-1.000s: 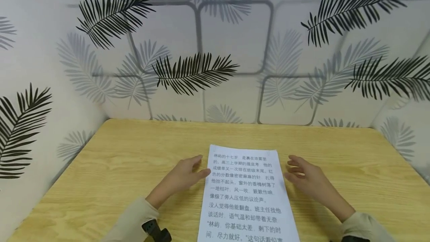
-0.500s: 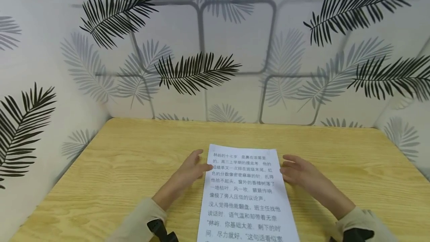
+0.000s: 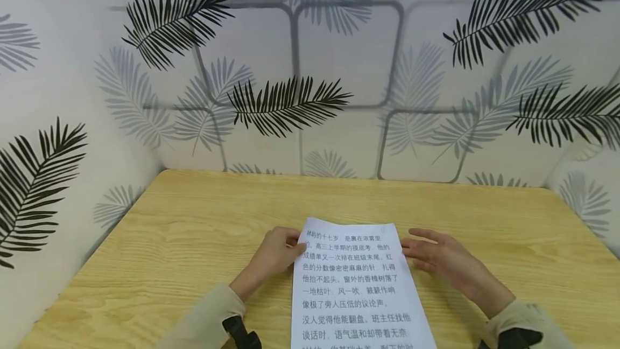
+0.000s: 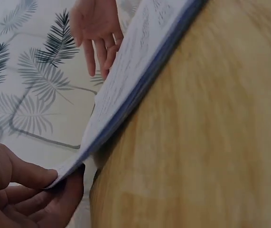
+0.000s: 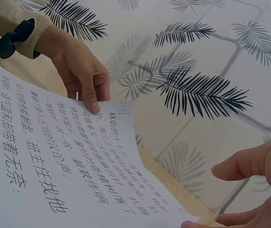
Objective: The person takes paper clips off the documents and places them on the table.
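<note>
White printed paper (image 3: 356, 290) with lines of Chinese characters lies lengthwise before me, its top end raised and slightly curved. My left hand (image 3: 273, 255) pinches its left edge near the upper corner; in the left wrist view the thumb (image 4: 42, 176) is on the printed face and the fingers are behind. At the opposite edge is my right hand (image 3: 448, 263), with its fingertips right at the paper's side. The right wrist view shows this right hand (image 5: 256, 183) with thumb spread away from the fingers, and one fingertip at the paper's corner. The paper's lower end is cut off in the head view.
A yellow wood-grain table (image 3: 203, 214) lies under the paper and both arms. Behind it stands a pale wall (image 3: 339, 58) with dark and grey leaf patterns. Dark bands (image 3: 239, 333) circle the beige sleeves at the wrists.
My left hand has closed on the paper's left edge, and the paper's top end has lifted and curved. My right hand has come in from the right to the paper's edge.
</note>
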The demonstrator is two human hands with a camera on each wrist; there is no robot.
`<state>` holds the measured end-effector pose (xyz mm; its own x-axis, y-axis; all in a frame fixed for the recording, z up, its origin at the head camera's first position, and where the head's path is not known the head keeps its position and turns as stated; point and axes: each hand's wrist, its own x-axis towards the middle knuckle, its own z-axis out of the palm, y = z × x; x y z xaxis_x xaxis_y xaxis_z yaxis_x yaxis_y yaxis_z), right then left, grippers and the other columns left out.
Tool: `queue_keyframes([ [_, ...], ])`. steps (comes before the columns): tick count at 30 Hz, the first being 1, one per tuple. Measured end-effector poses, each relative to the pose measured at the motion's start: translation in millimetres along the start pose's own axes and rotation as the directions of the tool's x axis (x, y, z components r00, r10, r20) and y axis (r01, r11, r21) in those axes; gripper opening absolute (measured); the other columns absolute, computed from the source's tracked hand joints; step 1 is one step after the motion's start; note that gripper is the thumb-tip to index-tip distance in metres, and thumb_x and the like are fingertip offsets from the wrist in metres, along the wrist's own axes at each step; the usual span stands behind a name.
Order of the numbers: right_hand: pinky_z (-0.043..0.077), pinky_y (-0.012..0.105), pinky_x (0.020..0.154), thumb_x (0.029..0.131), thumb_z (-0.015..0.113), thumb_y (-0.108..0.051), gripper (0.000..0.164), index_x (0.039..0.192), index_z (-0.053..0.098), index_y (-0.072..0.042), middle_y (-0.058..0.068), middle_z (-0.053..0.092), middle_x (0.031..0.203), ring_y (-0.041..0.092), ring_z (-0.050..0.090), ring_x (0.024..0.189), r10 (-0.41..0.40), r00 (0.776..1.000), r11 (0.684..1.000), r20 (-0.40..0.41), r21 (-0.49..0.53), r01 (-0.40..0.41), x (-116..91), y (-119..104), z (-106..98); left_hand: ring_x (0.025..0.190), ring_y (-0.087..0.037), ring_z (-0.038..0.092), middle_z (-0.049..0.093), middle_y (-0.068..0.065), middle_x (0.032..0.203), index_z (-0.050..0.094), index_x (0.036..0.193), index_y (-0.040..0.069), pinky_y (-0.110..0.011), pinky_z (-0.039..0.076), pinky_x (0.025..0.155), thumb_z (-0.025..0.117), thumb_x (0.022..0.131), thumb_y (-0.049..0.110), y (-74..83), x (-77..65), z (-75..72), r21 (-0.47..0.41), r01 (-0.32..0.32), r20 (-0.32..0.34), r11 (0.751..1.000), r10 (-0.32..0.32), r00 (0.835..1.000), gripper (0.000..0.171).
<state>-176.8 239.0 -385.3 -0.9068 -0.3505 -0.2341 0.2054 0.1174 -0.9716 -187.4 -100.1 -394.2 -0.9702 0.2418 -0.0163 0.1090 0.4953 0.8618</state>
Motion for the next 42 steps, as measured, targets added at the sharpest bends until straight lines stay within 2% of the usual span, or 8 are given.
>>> queue_keyframes([
  [7, 0.048, 0.033, 0.093, 0.099, 0.054, -0.019, 0.067, 0.147, 0.018, 0.011, 0.032, 0.034, 0.145, 0.034, 0.05, 0.125, -0.052, 0.996, 0.985, -0.066, -0.166, 0.04, -3.9, -8.2, 1.1, 0.055, -0.013, 0.062, 0.069, -0.008, 0.07, 0.072, 0.09, -0.004, -0.027, 0.053, 0.046, 0.069, 0.09, 0.008, 3.0, 5.0, -4.1, -0.091, 0.045, -0.035, 0.995, -0.048, 0.998, 0.012],
  [14, 0.046, 0.047, 0.094, 0.099, 0.057, -0.026, 0.058, 0.143, 0.036, 0.005, 0.026, 0.04, 0.144, 0.044, 0.045, 0.126, -0.229, 0.95, 0.882, -0.213, -0.459, 0.11, -4.7, -23.0, 5.6, 0.057, -0.014, 0.064, 0.071, -0.012, 0.076, 0.071, 0.095, -0.005, -0.027, 0.054, 0.048, 0.069, 0.09, 0.009, 3.4, 7.9, -3.4, -0.277, 0.012, -0.07, 0.961, -0.032, 0.997, 0.015],
  [18, 0.046, 0.05, 0.092, 0.1, 0.055, -0.023, 0.042, 0.134, 0.049, 0.001, 0.022, 0.05, 0.136, 0.041, 0.053, 0.119, -0.416, 0.878, 0.788, -0.236, -0.575, 0.219, -6.3, -43.9, 5.3, 0.06, -0.015, 0.065, 0.071, -0.014, 0.078, 0.069, 0.097, -0.007, -0.027, 0.054, 0.049, 0.068, 0.09, 0.007, 7.2, 8.8, -6.0, -0.351, -0.03, -0.075, 0.936, 0.004, 0.997, 0.016],
  [23, 0.052, 0.04, 0.086, 0.098, 0.058, -0.015, 0.022, 0.113, 0.06, 0.001, 0.018, 0.063, 0.118, 0.036, 0.063, 0.106, -0.611, 0.753, 0.648, -0.245, -0.701, 0.298, -1.2, -64.9, 10.3, 0.059, -0.013, 0.065, 0.071, -0.015, 0.079, 0.068, 0.101, -0.007, -0.024, 0.052, 0.048, 0.067, 0.09, 0.006, 15.1, 8.1, -8.8, -0.379, -0.048, -0.09, 0.924, 0.015, 0.996, 0.017],
  [28, 0.05, 0.02, 0.074, 0.095, 0.061, -0.006, 0.009, 0.099, 0.06, 0.001, 0.017, 0.067, 0.099, 0.031, 0.067, 0.088, -0.695, 0.674, 0.575, -0.25, -0.757, 0.312, 4.2, -74.6, 17.4, 0.058, -0.013, 0.065, 0.072, -0.016, 0.081, 0.068, 0.104, -0.007, -0.023, 0.052, 0.048, 0.067, 0.09, 0.005, 17.9, 7.2, -9.0, -0.372, -0.062, -0.113, 0.926, 0.021, 0.993, 0.018],
  [30, 0.049, 0.017, 0.071, 0.094, 0.061, -0.004, 0.006, 0.096, 0.059, 0.001, 0.016, 0.066, 0.094, 0.029, 0.067, 0.082, -0.702, 0.669, 0.562, -0.247, -0.769, 0.306, 6.1, -76.9, 21.4, 0.058, -0.014, 0.065, 0.072, -0.016, 0.081, 0.069, 0.104, -0.006, -0.023, 0.051, 0.047, 0.066, 0.09, 0.004, 18.1, 6.6, -9.6, -0.364, -0.064, -0.128, 0.929, 0.019, 0.992, 0.017],
  [36, 0.054, 0.039, 0.069, 0.093, 0.062, -0.003, 0.005, 0.094, 0.059, 0.002, 0.018, 0.065, 0.093, 0.031, 0.067, 0.079, -0.68, 0.694, 0.551, -0.236, -0.788, 0.273, 9.8, -80.1, 28.3, 0.055, -0.015, 0.064, 0.072, -0.014, 0.08, 0.071, 0.104, -0.003, -0.023, 0.051, 0.047, 0.066, 0.09, 0.002, 19.4, 4.2, -9.6, -0.339, -0.069, -0.169, 0.938, 0.011, 0.986, 0.016],
  [42, 0.053, 0.037, 0.067, 0.093, 0.062, -0.002, 0.003, 0.095, 0.062, 0.001, 0.017, 0.066, 0.093, 0.03, 0.067, 0.078, -0.656, 0.719, 0.547, -0.229, -0.8, 0.244, 12.1, -81.2, 30.3, 0.053, -0.015, 0.063, 0.072, -0.014, 0.079, 0.072, 0.102, -0.003, -0.023, 0.051, 0.047, 0.067, 0.089, 0.001, 21.3, 2.3, -8.7, -0.32, -0.111, -0.212, 0.941, 0.043, 0.976, 0.014],
])
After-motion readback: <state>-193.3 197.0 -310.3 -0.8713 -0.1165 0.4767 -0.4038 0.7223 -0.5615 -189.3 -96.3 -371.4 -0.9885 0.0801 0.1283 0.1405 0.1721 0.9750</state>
